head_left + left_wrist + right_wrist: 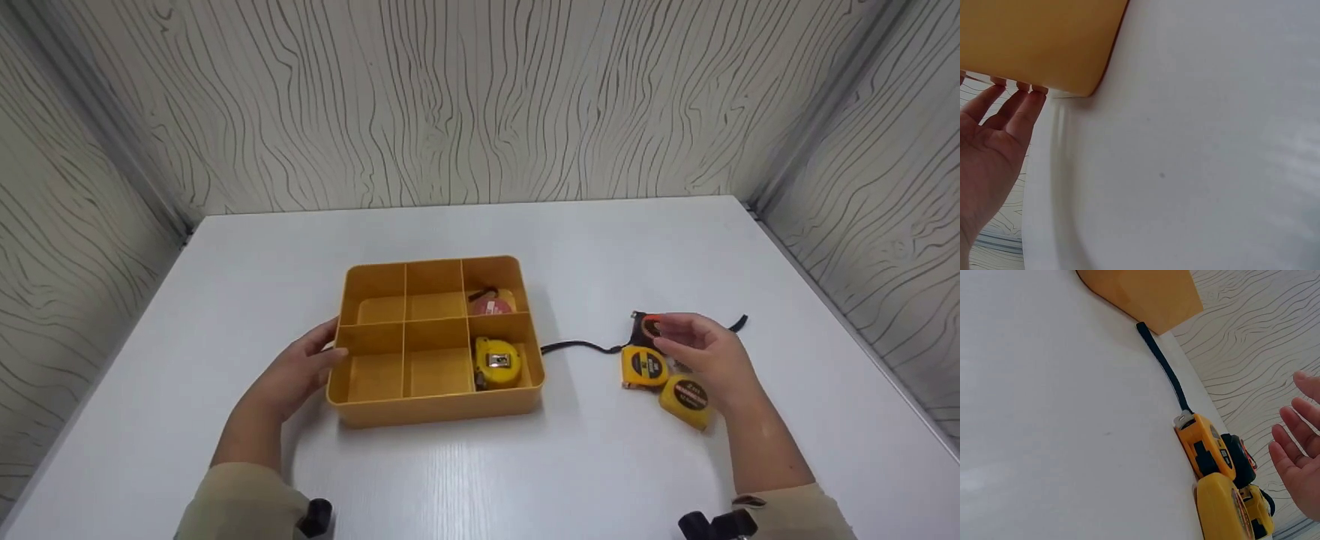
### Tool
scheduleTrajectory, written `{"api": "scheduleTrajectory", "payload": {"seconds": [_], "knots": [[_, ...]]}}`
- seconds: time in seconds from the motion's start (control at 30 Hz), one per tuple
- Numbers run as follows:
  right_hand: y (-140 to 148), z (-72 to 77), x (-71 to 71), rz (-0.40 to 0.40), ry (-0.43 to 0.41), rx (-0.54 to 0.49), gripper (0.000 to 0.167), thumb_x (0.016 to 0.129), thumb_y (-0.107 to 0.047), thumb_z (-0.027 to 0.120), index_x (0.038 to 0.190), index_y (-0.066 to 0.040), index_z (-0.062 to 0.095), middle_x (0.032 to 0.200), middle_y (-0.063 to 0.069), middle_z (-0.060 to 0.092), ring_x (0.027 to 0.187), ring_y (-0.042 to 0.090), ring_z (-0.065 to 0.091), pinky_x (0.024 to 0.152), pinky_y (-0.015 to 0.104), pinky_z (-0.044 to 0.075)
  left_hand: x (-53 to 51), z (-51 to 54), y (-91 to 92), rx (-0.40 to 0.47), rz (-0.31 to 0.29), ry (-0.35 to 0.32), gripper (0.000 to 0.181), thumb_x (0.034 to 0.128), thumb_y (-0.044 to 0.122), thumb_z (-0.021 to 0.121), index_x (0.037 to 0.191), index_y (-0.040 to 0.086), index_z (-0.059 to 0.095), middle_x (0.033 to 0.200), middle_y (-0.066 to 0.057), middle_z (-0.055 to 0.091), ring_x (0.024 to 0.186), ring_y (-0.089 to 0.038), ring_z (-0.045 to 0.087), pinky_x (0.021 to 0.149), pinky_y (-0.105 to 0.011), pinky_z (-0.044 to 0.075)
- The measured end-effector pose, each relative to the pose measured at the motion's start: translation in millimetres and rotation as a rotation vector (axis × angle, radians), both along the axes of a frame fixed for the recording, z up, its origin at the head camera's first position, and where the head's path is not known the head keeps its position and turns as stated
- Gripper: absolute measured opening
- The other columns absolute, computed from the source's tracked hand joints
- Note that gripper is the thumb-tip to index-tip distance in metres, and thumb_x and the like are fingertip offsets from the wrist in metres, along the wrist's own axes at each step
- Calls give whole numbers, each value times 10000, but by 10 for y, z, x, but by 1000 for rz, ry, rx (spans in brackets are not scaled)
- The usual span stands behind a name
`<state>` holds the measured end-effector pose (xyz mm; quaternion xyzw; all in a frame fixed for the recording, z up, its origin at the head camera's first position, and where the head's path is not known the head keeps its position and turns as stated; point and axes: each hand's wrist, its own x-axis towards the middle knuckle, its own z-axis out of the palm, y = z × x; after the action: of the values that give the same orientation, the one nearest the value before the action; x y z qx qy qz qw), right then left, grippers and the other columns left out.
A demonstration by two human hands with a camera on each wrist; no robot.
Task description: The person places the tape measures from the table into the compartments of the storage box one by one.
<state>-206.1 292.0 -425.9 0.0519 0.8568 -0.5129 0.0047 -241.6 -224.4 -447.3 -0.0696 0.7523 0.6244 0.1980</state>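
A yellow-orange box with compartments [442,411] sits left of the table's middle. My left hand [292,375] touches its left wall with fairly straight fingers. Its front right compartment holds a yellow tape measure [499,364]; a small reddish round thing with a dark strap [492,307] lies behind it. My right hand [709,360] hovers over a cluster of tape measures, fingers extended and nothing held. There lie a black-and-orange tape measure [641,327], an orange-yellow one [645,367] and a rounded yellow one [686,401]. Another yellow tape measure [1258,511] is mostly hidden under the hand in the head view.
A black strap [581,344] runs from the cluster toward the box's right side. Another dark strap end [739,323] shows beyond my right hand. The white table [450,480] is bounded by wood-grain panels [465,105] at the back and sides.
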Motion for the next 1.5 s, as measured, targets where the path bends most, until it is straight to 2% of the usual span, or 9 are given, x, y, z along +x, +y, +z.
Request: {"api": "scheduleTrajectory", "payload": {"seconds": [0.27,0.47,0.57,0.8,1.03,1.13,1.3,1.5], "knots": [[95,-133,55,1,-31,46,583,830,-389,641,1299,-84,476,1256,127,524,1094,160,515,823,102,436,1,4,8,16,-2,15,684,845,291,637,1434,278,289,1489,39,232,1347,-196,262,1056,-425,295],[86,-172,75,1,-93,99,610,826,-423,633,1320,-105,467,1292,129,498,1169,268,467,962,347,427,-7,-10,6,28,2,7,684,842,283,643,1431,279,295,1489,38,233,1347,-199,265,1054,-424,298],[74,-182,74,-1,-131,90,623,816,-426,643,1328,-120,464,1318,131,478,1192,286,449,971,422,414,-9,-19,6,28,5,5,689,836,291,651,1429,281,300,1486,41,239,1347,-196,263,1054,-425,297],[40,-212,44,-12,-174,126,601,808,-354,678,1321,-118,473,1343,133,461,1216,307,439,973,438,409,-1,-12,16,12,6,0,697,829,308,656,1428,289,300,1490,43,232,1350,-199,255,1053,-427,299],[-24,-249,-5,18,-219,173,570,813,-284,687,1324,-148,475,1391,128,411,1257,305,406,961,420,423,-1,0,9,-6,13,-12,710,824,324,660,1430,303,291,1490,52,229,1356,-194,239,1058,-434,285],[-50,-264,-15,26,-218,175,550,814,-229,689,1319,-159,483,1405,140,388,1261,311,398,950,415,434,-2,-2,8,0,18,-22,699,827,320,658,1426,309,298,1487,62,233,1352,-187,246,1058,-430,287],[-100,-275,-24,44,-198,213,559,800,-187,703,1315,-152,487,1407,165,376,1272,331,377,1002,450,368,-3,-15,3,36,10,1,662,855,267,626,1430,277,298,1485,49,233,1339,-182,274,1057,-409,297],[-188,-274,-50,40,-219,212,573,798,-200,705,1322,-149,480,1393,144,396,1270,325,375,998,433,377,-8,-24,-7,42,5,14,667,854,274,626,1433,268,295,1486,46,233,1341,-179,271,1061,-405,292]]}}
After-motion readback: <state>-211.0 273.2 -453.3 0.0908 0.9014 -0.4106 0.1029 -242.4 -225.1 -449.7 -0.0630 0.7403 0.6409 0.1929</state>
